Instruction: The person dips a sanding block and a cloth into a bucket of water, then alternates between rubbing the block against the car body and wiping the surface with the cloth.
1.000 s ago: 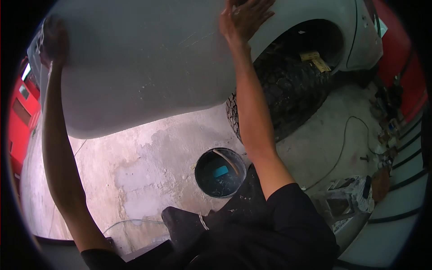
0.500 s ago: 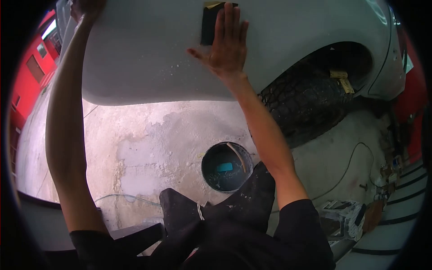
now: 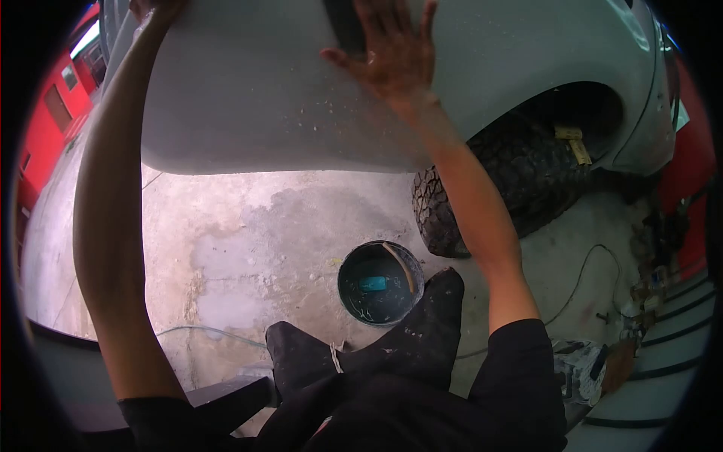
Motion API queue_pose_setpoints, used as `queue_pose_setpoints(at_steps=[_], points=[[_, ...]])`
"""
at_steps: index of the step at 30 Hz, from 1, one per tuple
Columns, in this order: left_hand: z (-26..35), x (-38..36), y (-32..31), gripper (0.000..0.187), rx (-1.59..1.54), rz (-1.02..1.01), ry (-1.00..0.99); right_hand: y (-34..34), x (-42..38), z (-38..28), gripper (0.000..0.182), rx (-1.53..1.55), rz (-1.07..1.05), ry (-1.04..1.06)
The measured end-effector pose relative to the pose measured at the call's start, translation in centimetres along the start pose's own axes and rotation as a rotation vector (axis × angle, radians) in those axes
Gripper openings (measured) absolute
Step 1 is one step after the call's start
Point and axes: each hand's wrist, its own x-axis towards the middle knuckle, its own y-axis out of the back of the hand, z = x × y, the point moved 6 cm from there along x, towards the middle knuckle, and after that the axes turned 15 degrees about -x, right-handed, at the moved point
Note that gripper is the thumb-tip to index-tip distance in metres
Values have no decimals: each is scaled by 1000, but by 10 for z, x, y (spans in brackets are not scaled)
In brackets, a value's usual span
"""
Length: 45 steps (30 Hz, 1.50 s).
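My right hand [image 3: 395, 53] lies spread on the grey car body panel [image 3: 241, 98], its fingertips near the top edge. Beside and partly beneath its fingers is a dark sanding sheet [image 3: 343, 24], flat against the panel and cut off by the frame. Small pale specks dot the panel below the hand. At the top left, my left hand [image 3: 157, 9] touches the panel's edge; it is dark and partly out of frame, so its fingers are unclear.
A round bucket [image 3: 352, 306] on the concrete floor [image 3: 233, 256] holds liquid, a blue block [image 3: 372, 283] and a curved strip. A treaded tyre [image 3: 520, 166] stands at the right in the wheel arch. A hose [image 3: 576, 290] and a stained stool [image 3: 580, 369] are lower right.
My right hand has moved up and slightly right over the panel, with the dark sheet shifting upward. More of the tyre shows. My left hand has barely moved.
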Motion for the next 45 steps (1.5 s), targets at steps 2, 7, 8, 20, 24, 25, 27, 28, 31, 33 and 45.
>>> queue_pose_setpoints(at_steps=[2, 7, 8, 20, 24, 25, 27, 28, 31, 33, 45], points=[[-13, -3, -12, 52, -12, 30, -11, -5, -21, 118, 100, -66, 41, -388], [1, -1, -3, 55, -128, -40, 102, -23, 5, 123, 106, -3, 140, -984], [4, 2, -1, 55, -122, -30, 86, -4, 24, 65, 118, 3, 107, -787], [-6, -2, -6, 53, -119, 5, 69, -34, 26, 80, 118, -286, 47, -787], [-8, -2, -10, 53, -96, -1, 39, 14, 6, 21, 116, -113, 13, -182], [-16, -1, -16, 53, -96, 22, 20, 12, 7, 29, 114, -156, -6, -61], [-67, 5, -35, 54, -329, 6, 93, 11, 15, 109, 119, 113, 174, -313], [-63, 5, -31, 54, -271, 18, 93, 16, 15, 143, 117, 133, 140, -526], [-11, -4, -6, 54, -152, 6, 76, -10, 12, 119, 119, 172, 210, -849], [2, -4, 1, 54, -154, -10, 101, -6, 11, 10, 125, 112, 211, -547], [-23, 1, -13, 53, -181, 88, -14, 8, 10, 134, 127, 37, 75, -521]])
